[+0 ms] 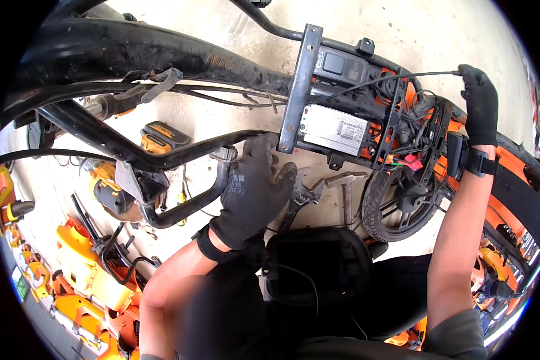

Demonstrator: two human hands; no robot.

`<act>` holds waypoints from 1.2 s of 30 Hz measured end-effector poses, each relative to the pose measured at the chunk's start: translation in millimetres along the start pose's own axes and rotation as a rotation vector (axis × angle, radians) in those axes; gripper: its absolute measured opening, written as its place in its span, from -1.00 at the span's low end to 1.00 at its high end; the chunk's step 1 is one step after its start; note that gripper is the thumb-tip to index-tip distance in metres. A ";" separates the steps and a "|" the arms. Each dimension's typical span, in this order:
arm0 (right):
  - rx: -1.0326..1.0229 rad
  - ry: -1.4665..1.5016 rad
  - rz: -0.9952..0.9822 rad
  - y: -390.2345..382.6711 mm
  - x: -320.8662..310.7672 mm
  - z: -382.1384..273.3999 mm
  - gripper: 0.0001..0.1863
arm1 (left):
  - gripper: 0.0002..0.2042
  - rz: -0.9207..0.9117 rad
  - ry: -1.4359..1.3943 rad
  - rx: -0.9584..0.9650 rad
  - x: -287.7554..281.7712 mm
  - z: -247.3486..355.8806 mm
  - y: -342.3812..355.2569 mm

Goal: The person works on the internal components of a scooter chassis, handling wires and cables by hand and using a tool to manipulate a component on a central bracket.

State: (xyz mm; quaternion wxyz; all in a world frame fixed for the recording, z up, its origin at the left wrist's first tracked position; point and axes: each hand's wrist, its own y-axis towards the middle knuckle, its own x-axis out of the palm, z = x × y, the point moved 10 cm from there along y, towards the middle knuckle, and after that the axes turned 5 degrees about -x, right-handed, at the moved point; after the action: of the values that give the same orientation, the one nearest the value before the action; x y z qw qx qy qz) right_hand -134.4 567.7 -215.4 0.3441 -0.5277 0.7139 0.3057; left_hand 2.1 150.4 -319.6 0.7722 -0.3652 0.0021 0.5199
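Note:
My left hand point(252, 191), in a black work glove, lies against the bent black frame tube point(198, 144) of a scooter-like vehicle. Its thumb stands apart, and its fingertips reach the tube beside a flat drilled crossbar point(299, 90). At the right, my gloved right hand point(480, 103) pinches a thin black cable point(423, 74) near its end. That cable runs left, over the vehicle's open compartment. Inside the compartment sit a silver finned controller box point(333, 129), a black module point(341, 65) and a tangle of wiring point(417, 123) with a red connector point(411, 161).
Below the frame, an adjustable wrench point(303, 198) and a hammer point(348, 195) lie on the pale floor near a wheel point(402, 207). A yellow-and-black tool battery point(164, 138) lies farther left. Orange and yellow body parts point(81, 264) crowd the lower left. A black bag point(318, 264) is near me.

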 end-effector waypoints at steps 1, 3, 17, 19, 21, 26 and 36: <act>-0.086 -0.054 -0.149 -2.2 11.0 -6.3 -0.77 | -0.48 0.043 0.042 0.078 -2.9 9.9 -1.4; -0.150 -0.138 -0.529 -21.0 44.8 -3.4 -0.86 | -0.42 0.216 0.087 0.206 -11.5 17.8 0.5; -0.560 0.087 -0.393 -95.1 119.3 -175.3 -0.80 | -0.39 0.483 -0.030 0.423 -23.3 28.8 -1.4; -0.689 0.262 -0.350 -134.8 152.2 -200.2 -0.76 | -0.41 0.480 -0.012 0.437 -22.6 28.8 -1.9; -0.794 0.131 -0.314 -152.6 186.9 -205.9 -0.73 | -0.37 0.510 0.051 0.461 -23.1 33.8 -5.5; -0.636 0.016 -0.287 -148.8 220.9 -202.5 -0.82 | -0.22 0.449 0.287 0.433 -15.7 40.8 -1.5; -0.686 -0.103 -0.299 -147.7 208.8 -197.8 -0.72 | -0.16 0.270 0.342 0.227 -9.0 38.9 18.7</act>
State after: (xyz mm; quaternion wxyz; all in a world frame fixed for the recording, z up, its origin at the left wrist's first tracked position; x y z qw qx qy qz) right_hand -68.5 258.3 -282.2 0.2236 -0.6947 0.4670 0.4993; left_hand -31.8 168.8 -298.1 0.7201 -0.3553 0.2398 0.5456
